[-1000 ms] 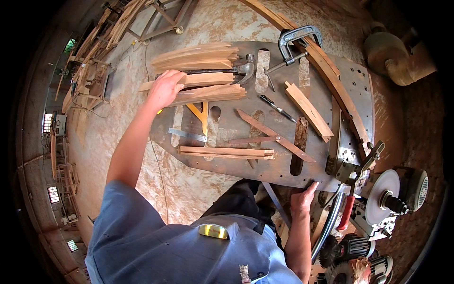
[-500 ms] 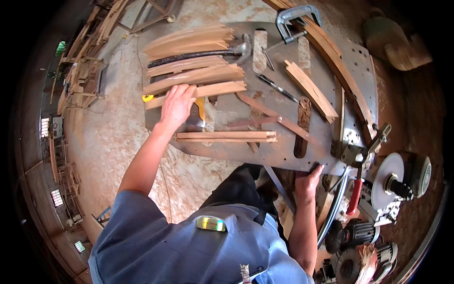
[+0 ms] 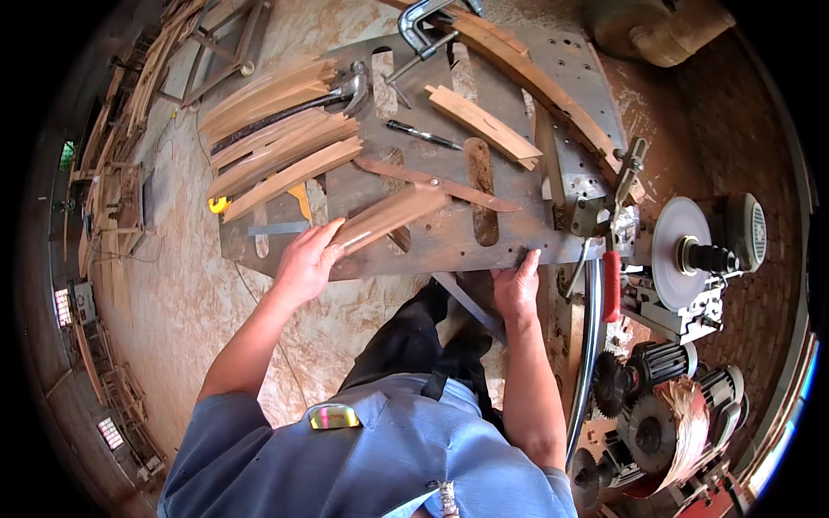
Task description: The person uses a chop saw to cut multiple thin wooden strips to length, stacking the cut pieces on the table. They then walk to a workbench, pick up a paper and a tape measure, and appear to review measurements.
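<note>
My left hand (image 3: pixel 309 262) grips the near end of a wooden strip (image 3: pixel 393 217), which slants up to the right over the metal table (image 3: pixel 432 256) and is smeared by motion. My right hand (image 3: pixel 518 285) holds the table's near edge, thumb on top, its other fingers mostly hidden. Beyond my left hand are several notched wooden strips (image 3: pixel 285 177) in a row, with a hammer (image 3: pixel 294 110) among them. A hinged flat metal bar (image 3: pixel 471 195) lies past the held strip, and a pen (image 3: pixel 423 135) farther off. One more strip (image 3: pixel 485 127) rests to the right of the pen.
A C-clamp (image 3: pixel 423 39) sits at the far edge beside a long curved wooden piece (image 3: pixel 553 82). At the table's right stand a red-handled toggle clamp (image 3: pixel 611 285) and a grinding disc (image 3: pixel 680 252). Motors with saw blades (image 3: pixel 652 427) are lower right. A yellow-handled tool (image 3: pixel 300 200) lies left.
My left hand has left the row of strips, come nearer and lifted the strip from the near edge, turning it aslant. My right hand stays on the edge. The whole view has shifted.
</note>
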A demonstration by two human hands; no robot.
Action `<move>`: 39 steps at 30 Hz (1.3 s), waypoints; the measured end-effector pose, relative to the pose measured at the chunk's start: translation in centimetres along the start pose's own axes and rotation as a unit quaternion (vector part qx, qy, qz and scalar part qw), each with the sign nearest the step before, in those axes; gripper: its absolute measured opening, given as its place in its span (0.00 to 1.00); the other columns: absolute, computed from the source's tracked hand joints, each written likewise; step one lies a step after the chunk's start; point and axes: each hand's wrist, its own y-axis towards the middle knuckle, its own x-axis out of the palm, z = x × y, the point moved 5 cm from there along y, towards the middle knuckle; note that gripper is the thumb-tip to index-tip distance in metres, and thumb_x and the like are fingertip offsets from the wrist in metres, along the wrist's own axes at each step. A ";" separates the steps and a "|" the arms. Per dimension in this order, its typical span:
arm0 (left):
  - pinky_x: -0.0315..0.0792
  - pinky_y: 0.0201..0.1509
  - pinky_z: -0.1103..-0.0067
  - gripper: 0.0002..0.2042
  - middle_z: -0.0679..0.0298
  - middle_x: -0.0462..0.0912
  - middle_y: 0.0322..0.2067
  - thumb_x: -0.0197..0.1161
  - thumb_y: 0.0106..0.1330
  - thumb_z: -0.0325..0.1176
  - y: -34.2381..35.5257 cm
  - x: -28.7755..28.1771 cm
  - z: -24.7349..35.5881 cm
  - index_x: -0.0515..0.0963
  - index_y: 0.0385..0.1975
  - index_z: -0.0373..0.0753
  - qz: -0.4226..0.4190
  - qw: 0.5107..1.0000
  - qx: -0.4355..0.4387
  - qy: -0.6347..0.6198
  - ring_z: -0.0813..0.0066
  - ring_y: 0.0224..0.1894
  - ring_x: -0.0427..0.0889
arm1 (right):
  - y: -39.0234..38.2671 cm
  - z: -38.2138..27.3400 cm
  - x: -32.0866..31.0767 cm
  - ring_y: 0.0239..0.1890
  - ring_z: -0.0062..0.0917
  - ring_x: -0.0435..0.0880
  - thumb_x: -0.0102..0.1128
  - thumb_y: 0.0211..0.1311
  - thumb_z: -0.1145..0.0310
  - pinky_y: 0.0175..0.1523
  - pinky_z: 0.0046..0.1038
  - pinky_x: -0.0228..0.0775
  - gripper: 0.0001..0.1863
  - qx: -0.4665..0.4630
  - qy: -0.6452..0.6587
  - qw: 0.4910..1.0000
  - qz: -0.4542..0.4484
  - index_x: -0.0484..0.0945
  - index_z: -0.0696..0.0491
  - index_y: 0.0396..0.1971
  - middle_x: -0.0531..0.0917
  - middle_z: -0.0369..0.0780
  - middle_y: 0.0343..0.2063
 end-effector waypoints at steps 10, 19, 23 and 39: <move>0.72 0.41 0.81 0.14 0.66 0.78 0.34 0.59 0.68 0.40 7.2 4.4 11.1 0.75 0.42 0.34 0.035 0.792 -0.184 -0.581 0.80 0.37 0.76 | -2.8 -3.4 1.2 0.64 0.36 0.64 0.45 0.69 0.45 0.67 0.44 0.56 0.34 0.030 0.002 0.999 0.041 0.54 0.53 0.64 0.63 0.42 0.64; 0.73 0.31 0.81 0.13 0.66 0.78 0.28 0.56 0.70 0.39 12.2 11.5 15.5 0.73 0.36 0.33 0.031 0.916 -0.126 -0.379 0.80 0.28 0.76 | -7.2 -3.8 -2.2 0.58 0.36 0.71 0.42 0.69 0.42 0.62 0.43 0.61 0.35 0.008 -0.032 0.999 0.042 0.60 0.57 0.61 0.70 0.44 0.58; 0.76 0.26 0.65 0.15 0.56 0.78 0.16 0.57 0.68 0.40 4.9 15.5 20.6 0.72 0.33 0.31 -0.120 0.963 -0.176 -0.163 0.60 0.18 0.81 | -12.7 -3.2 -11.1 0.50 0.28 0.75 0.46 0.71 0.51 0.54 0.36 0.69 0.25 0.056 -0.034 0.996 0.059 0.65 0.56 0.56 0.75 0.40 0.51; 0.72 0.44 0.68 0.13 0.60 0.78 0.34 0.58 0.57 0.26 4.7 13.6 33.9 0.76 0.42 0.36 -0.060 0.780 0.585 0.214 0.61 0.39 0.78 | -18.2 -3.5 -21.7 0.64 0.30 0.63 0.48 0.68 0.46 0.69 0.32 0.52 0.36 -0.025 -0.053 0.998 0.027 0.59 0.60 0.63 0.66 0.42 0.62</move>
